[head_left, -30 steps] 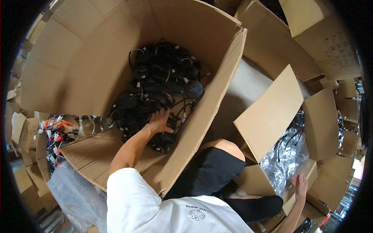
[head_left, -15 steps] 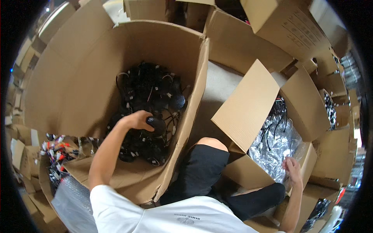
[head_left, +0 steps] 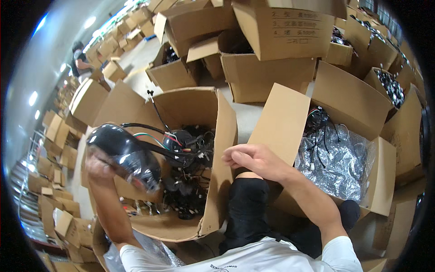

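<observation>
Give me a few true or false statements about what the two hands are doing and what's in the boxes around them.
1. The left hand holds a glossy black housing with cables trailing from it. True.
2. The right hand grips a pair of scissors. False: it holds nothing and hovers open beside the cardboard flap.
3. The big open box on the left holds a tangle of black wired parts. True.
4. The box on the right is full of red cloth. False: it holds clear bubble wrap and dark cables.
</observation>
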`<state>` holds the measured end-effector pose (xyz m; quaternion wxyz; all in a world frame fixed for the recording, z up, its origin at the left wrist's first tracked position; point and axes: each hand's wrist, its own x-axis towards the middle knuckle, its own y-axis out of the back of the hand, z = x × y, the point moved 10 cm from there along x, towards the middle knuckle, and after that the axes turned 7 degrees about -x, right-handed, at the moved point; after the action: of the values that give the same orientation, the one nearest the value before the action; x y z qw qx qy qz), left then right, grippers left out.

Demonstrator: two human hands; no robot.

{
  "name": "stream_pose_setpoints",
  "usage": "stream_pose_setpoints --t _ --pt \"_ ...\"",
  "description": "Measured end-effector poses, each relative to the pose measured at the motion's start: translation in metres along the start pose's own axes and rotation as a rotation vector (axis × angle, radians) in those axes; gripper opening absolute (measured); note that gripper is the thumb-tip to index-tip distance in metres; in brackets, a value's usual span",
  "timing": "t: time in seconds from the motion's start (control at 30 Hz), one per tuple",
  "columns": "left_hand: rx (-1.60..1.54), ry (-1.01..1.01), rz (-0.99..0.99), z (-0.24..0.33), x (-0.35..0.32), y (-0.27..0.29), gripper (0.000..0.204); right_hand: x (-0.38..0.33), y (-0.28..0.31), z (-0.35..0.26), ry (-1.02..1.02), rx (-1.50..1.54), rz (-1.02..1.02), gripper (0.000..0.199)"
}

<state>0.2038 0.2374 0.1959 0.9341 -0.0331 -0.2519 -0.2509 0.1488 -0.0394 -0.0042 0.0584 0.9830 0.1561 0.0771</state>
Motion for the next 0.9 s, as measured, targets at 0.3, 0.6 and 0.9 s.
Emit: stream_pose_setpoints --t 0.3,0.6,0.9 --pt "-0.251 -0.008 -0.512 0.078 0.047 -0.174 0.033 0.015 0.019 -0.001 0.113 0.104 0.144 0.047" --pt "-0.384 0.3 -0.181 -0.021 0.047 -0.152 0.076 -0.063 0.023 0.018 0.048 0.005 -0.009 0.052" --pt "-0.325 0.549 -0.012 -0.131 0.038 -0.211 0.041 -0.168 0.248 0.065 0.007 0.751 0.866 0.035"
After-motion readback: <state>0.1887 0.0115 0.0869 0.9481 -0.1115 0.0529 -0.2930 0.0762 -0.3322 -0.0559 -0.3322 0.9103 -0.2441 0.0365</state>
